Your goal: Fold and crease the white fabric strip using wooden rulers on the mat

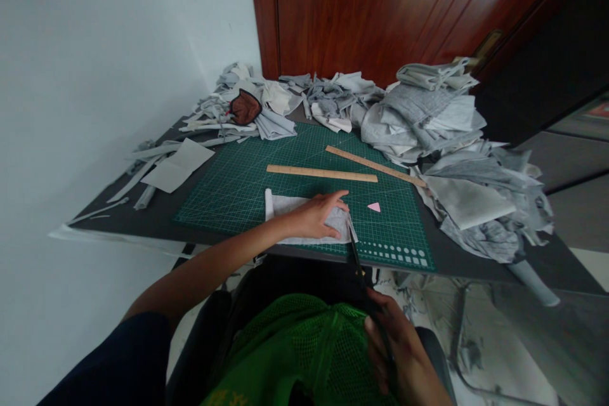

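Note:
A light grey strip of fabric (281,204) lies on the green cutting mat (228,187) near the table's front edge, its left end rolled up. My left hand (311,217) rests on the fabric with thumb and fingers spread, pressing it near its right end. Black scissors (356,260) are gripped in my right hand (398,339), below the table edge. Their blades point away from me and meet the fabric's right edge, where a narrow sliver stands slightly apart. Whether the blades are fully closed is hard to see. A small pink triangle (374,207) sits right of the fabric.
Two wooden rulers (321,173) (371,163) lie on the mat beyond the fabric. Heaped grey cloth (419,114) covers the right and back of the table. A pale folded sheet (177,166) and cloth strips (137,179) lie at left. A wall and a wooden door (361,13) stand behind.

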The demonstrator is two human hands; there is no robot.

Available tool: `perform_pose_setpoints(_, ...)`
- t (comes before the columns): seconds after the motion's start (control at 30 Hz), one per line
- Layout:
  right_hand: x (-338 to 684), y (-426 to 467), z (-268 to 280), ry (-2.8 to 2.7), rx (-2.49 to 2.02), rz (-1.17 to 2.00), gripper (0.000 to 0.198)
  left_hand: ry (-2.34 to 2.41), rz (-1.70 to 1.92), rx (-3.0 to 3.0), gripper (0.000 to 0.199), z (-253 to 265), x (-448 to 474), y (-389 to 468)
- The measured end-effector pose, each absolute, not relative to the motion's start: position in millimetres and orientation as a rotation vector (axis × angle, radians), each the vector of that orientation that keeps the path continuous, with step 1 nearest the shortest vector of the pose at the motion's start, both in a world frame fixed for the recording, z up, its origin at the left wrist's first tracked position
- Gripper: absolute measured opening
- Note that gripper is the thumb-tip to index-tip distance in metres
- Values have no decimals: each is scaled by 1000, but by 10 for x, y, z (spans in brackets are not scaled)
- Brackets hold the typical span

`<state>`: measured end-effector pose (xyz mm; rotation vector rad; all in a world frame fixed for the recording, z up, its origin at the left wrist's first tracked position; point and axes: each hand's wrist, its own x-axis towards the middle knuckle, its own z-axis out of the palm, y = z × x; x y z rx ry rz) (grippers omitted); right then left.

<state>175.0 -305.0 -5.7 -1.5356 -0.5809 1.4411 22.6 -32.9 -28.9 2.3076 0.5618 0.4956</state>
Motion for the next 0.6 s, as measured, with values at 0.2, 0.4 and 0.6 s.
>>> perform_pose_setpoints(0.2,1782,-2938,25,-490,-1507,1487,62,577,520,2299,115,-310,226,-331)
perform_pose_setpoints(0.4,1771,-2813,-53,-562,-1523,1481,71,578,534,2286,118,-306,224,-345)
perform_pose_setpoints(0.6,1798,-2744,-115,-725,-1583,1451,79,582,577,2250,131,-342,235,-335)
